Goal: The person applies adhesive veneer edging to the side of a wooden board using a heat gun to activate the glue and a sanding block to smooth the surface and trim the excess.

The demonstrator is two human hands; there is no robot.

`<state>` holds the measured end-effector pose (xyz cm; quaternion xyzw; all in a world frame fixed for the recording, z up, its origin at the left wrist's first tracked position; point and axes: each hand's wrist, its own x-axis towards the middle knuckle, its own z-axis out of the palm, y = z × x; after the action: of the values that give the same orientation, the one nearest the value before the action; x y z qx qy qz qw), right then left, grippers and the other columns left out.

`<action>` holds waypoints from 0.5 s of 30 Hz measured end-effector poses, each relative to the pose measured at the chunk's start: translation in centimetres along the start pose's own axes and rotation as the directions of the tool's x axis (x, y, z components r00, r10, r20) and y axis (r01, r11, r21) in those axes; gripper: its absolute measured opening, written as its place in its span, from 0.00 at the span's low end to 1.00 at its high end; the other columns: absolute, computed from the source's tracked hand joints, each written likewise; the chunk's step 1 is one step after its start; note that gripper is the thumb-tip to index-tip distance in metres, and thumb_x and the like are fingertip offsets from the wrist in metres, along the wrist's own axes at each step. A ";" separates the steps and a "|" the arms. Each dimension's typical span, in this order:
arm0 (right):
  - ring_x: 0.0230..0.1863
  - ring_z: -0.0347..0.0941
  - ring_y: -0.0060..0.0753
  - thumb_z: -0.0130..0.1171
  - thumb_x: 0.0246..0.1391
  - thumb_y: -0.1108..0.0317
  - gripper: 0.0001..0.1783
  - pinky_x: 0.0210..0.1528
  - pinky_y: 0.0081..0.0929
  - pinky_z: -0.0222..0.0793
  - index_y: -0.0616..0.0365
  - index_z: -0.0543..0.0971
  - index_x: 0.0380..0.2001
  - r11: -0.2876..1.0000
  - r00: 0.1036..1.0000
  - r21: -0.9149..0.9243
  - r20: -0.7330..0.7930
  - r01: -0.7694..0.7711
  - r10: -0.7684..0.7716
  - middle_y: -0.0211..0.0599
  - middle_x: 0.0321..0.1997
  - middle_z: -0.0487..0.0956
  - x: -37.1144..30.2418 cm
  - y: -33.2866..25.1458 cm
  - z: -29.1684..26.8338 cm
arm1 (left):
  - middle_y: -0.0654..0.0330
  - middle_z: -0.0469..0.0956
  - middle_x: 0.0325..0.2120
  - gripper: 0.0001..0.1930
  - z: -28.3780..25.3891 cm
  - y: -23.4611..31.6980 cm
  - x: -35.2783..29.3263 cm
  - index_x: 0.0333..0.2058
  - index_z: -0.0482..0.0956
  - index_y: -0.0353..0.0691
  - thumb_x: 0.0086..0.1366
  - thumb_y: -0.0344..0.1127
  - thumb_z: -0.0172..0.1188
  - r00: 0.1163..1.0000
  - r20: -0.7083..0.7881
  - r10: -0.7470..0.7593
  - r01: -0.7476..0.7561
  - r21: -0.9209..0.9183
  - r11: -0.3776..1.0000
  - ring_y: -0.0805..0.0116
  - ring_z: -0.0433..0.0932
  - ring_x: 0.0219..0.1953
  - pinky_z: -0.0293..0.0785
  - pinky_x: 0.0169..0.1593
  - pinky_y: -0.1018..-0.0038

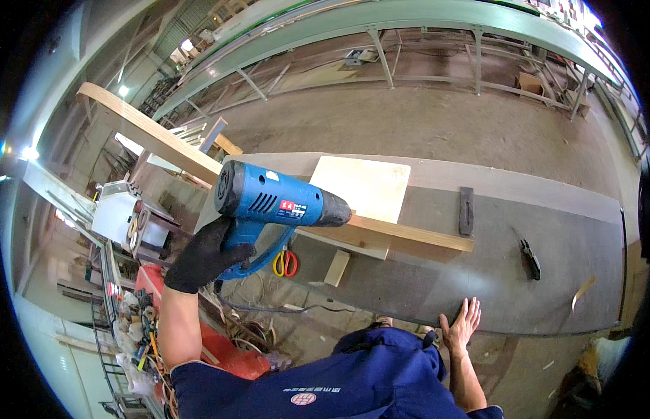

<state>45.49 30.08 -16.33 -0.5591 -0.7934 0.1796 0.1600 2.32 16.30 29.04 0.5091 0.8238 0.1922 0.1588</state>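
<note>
Heat gun (279, 202), blue-bodied with a black nozzle, is sitting up in the gloved left hand (202, 257), whose fingers are wrapping tight around the grip; it is hovering over the near left end of the table (548, 293) and aiming right along a long pale wooden strip (409, 236). Closest in, the bare right hand (461, 325) is lying flat on the table's front edge, fingers spreading wide. A dark cord (269, 306) is trailing below the gun. Just past it, red-and-yellow-handled scissors (286, 263) and a small wood block (337, 267) are lying on the grey, matte board. Further right, black pliers (529, 258) are resting well apart. Beyond the strip, a square plywood sheet (363, 187) and a dark flat bar (466, 210) are lying, with dusty concrete floor (422, 122) behind.
</note>
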 end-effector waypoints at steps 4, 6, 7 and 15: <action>0.76 0.38 0.52 0.65 0.48 0.50 0.50 0.76 0.47 0.31 0.61 0.54 0.68 1.000 1.000 -0.009 -0.006 -0.004 0.004 0.54 0.74 0.50 0.0 0.2 0.1 | 0.54 0.81 0.39 0.25 0.1 -0.2 -0.1 0.51 0.73 0.33 0.57 0.38 0.67 0.998 0.013 -0.060 0.061 -0.181 0.982 0.63 0.81 0.41 0.76 0.49 0.66; 0.76 0.38 0.52 0.65 0.48 0.50 0.50 0.76 0.47 0.31 0.61 0.55 0.68 1.000 1.000 -0.007 -0.007 -0.001 0.001 0.54 0.74 0.50 0.1 0.2 0.2 | 0.53 0.81 0.41 0.26 -0.1 -0.5 -0.2 0.52 0.73 0.33 0.57 0.40 0.68 0.998 0.022 -0.060 0.064 -0.186 0.981 0.62 0.80 0.43 0.75 0.51 0.66; 0.76 0.38 0.52 0.65 0.48 0.50 0.50 0.76 0.47 0.31 0.61 0.55 0.68 1.000 1.000 -0.008 -0.009 0.002 -0.002 0.53 0.74 0.50 0.1 0.3 0.2 | 0.52 0.80 0.42 0.27 -0.3 -0.7 -0.2 0.52 0.72 0.33 0.57 0.40 0.68 0.999 0.012 -0.047 0.049 -0.132 0.990 0.62 0.79 0.44 0.74 0.52 0.66; 0.76 0.39 0.51 0.64 0.48 0.51 0.50 0.76 0.47 0.31 0.62 0.55 0.68 1.000 1.000 -0.017 -0.015 0.003 -0.003 0.53 0.74 0.50 0.1 0.3 0.3 | 0.52 0.78 0.45 0.30 -1.2 -1.5 -0.3 0.55 0.70 0.34 0.57 0.41 0.68 0.998 -0.014 -0.054 0.054 -0.043 0.998 0.62 0.77 0.47 0.71 0.54 0.66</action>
<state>45.52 30.24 -16.76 -0.5606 -0.7945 0.1687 0.1615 0.71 15.23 29.36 0.4816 0.8343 0.2090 0.1684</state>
